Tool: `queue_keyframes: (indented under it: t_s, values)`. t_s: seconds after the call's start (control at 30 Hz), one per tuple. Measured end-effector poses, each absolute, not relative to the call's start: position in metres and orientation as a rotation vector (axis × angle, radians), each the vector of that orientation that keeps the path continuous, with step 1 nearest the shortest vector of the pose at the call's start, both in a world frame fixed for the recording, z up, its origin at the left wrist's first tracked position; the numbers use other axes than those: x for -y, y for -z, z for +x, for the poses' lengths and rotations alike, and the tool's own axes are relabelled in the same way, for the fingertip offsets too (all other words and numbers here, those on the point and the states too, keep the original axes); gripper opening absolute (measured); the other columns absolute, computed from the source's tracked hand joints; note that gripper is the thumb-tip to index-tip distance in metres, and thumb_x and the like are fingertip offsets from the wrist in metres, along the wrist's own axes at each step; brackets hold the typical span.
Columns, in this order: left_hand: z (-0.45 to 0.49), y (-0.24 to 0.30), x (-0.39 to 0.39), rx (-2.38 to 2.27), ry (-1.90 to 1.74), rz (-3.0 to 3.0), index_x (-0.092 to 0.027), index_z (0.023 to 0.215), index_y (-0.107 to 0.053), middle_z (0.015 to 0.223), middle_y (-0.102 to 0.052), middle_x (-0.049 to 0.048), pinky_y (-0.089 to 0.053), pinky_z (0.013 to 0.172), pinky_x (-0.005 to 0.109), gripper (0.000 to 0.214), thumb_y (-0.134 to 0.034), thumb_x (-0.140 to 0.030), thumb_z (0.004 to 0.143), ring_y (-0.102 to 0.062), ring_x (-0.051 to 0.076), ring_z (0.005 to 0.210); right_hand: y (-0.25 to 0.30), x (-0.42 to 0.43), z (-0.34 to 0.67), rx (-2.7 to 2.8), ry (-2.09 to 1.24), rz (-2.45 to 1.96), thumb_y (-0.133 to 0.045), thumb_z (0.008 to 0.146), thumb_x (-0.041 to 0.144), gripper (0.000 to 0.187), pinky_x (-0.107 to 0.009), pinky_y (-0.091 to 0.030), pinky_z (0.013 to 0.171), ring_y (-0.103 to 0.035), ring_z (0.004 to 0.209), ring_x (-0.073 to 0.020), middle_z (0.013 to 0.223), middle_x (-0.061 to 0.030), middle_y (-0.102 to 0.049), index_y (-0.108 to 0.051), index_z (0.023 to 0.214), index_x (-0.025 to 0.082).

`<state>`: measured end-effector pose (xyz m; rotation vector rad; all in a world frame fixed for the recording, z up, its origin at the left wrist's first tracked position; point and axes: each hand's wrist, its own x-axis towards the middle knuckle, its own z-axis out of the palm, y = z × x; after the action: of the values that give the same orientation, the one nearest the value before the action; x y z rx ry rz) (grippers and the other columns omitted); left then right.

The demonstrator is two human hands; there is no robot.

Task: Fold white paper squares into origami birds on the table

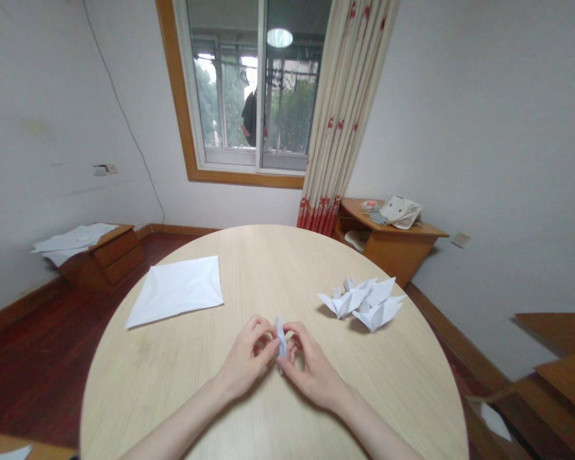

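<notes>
Between my two hands a small folded white paper [280, 335] stands upright, narrow edge towards me, just above the middle of the round table. My left hand [249, 354] pinches it from the left with thumb and fingers. From the right, my right hand [311, 367] grips the same paper, its thumb at the lower edge. The fingers partly hide the paper's lower folds. Several folded white paper figures [364, 301] with pointed wings sit in a cluster to the right of my hands. A stack of flat white paper [177, 291] lies to the left.
The round wooden table [263, 255] fills the foreground. Beyond it on the right is a corner cabinet [388, 246] with a cloth bag [401, 212] on top. A low drawer cabinet [117, 252] bearing papers stands at left. A curtain [340, 115] hangs beside the window.
</notes>
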<state>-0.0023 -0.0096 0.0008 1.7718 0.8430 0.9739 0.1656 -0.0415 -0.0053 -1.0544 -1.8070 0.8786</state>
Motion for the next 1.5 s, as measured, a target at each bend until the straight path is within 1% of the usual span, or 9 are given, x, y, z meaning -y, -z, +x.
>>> queue_keyframes:
  t_s: [0.2,0.33,0.43,0.7,0.93,1.07,1.17,1.3,1.5]
  values:
    - [-0.0041,-0.0032,0.011,-0.819,-0.985,1.798,-0.018,0.09,-0.064,0.093,-0.05,0.0046,-0.051,0.067,0.026,0.018,-0.051,-0.03,0.089,-0.057,0.018,0.082,0.0012,0.0431,0.1652,1.808,-0.923,-1.045,-0.053,0.086,0.025,0.031,-0.029,-0.048,0.069,-0.053,0.073,-0.0133,0.095,-0.0029,-0.051,-0.041,0.114,0.021]
    - [-0.0053,-0.006,0.0116,-0.794,-0.953,1.799,-0.019,0.092,-0.065,0.096,-0.051,0.0054,-0.052,0.067,0.026,0.02,-0.05,-0.032,0.09,-0.057,0.019,0.084,0.0004,0.0433,0.1673,1.819,-0.905,-1.035,-0.046,0.092,0.031,0.022,-0.031,-0.046,0.072,-0.055,0.075,-0.0149,0.088,-0.0026,-0.055,-0.042,0.111,0.02]
    - [-0.0053,-0.0075,0.0118,-0.787,-0.94,1.809,-0.019,0.094,-0.065,0.096,-0.052,0.0059,-0.052,0.067,0.026,0.022,-0.05,-0.034,0.09,-0.056,0.019,0.085,0.0004,0.0433,0.1686,1.813,-0.905,-1.03,-0.043,0.095,0.033,0.021,-0.031,-0.046,0.071,-0.056,0.075,-0.0153,0.085,-0.0025,-0.056,-0.042,0.111,0.019]
    - [-0.0059,-0.0039,0.0105,-0.816,-0.964,1.839,-0.019,0.091,-0.067,0.093,-0.056,0.007,-0.051,0.073,0.029,0.023,-0.049,-0.033,0.09,-0.056,0.021,0.087,0.001,0.0422,0.1698,1.83,-0.869,-1.039,-0.042,0.095,0.033,0.02,-0.029,-0.045,0.069,-0.056,0.075,-0.015,0.091,-0.0039,-0.058,-0.045,0.109,0.019]
    - [-0.0046,-0.0057,0.0143,-0.836,-1.004,1.966,-0.018,0.086,-0.066,0.091,-0.06,0.0076,-0.046,0.08,0.03,0.024,-0.046,-0.03,0.091,-0.057,0.021,0.087,0.003,0.0424,0.169,1.826,-0.847,-1.087,-0.037,0.096,0.033,0.02,-0.028,-0.047,0.068,-0.059,0.073,-0.0154,0.084,-0.0036,-0.061,-0.047,0.106,0.019]
    - [-0.0037,-0.0052,0.0159,-0.864,-0.99,1.926,-0.019,0.091,-0.065,0.088,-0.062,0.0066,-0.047,0.071,0.027,0.023,-0.048,-0.034,0.091,-0.058,0.02,0.081,0.0004,0.0439,0.1678,1.816,-0.832,-1.047,-0.039,0.096,0.034,0.019,-0.028,-0.049,0.069,-0.06,0.073,-0.0147,0.089,-0.0054,-0.063,-0.05,0.102,0.02]
    - [-0.0039,-0.0024,0.0155,-0.891,-0.979,1.901,-0.018,0.089,-0.063,0.084,-0.062,0.0054,-0.046,0.063,0.025,0.024,-0.048,-0.036,0.092,-0.058,0.018,0.075,-0.0018,0.045,0.1665,1.826,-0.82,-1.037,-0.04,0.096,0.036,0.02,-0.028,-0.049,0.069,-0.06,0.074,-0.0148,0.088,-0.0054,-0.064,-0.052,0.098,0.02]
    - [-0.0035,-0.0001,0.0152,-0.915,-0.979,1.896,-0.018,0.082,-0.058,0.081,-0.059,0.0042,-0.045,0.06,0.023,0.023,-0.047,-0.036,0.092,-0.056,0.017,0.071,-0.0008,0.0452,0.1653,1.805,-0.806,-1.074,-0.04,0.096,0.039,0.023,-0.026,-0.049,0.065,-0.061,0.073,-0.0148,0.081,-0.0041,-0.064,-0.053,0.091,0.02]
    - [0.0,-0.0005,0.016,-0.99,-1.029,1.811,-0.018,0.074,-0.053,0.072,-0.056,0.0023,-0.046,0.058,0.025,0.022,-0.049,-0.034,0.088,-0.055,0.016,0.065,0.0013,0.0446,0.162,1.685,-0.788,-1.158,-0.046,0.092,0.042,0.025,-0.023,-0.047,0.055,-0.059,0.06,-0.0129,0.07,-0.0016,-0.063,-0.048,0.078,0.021]
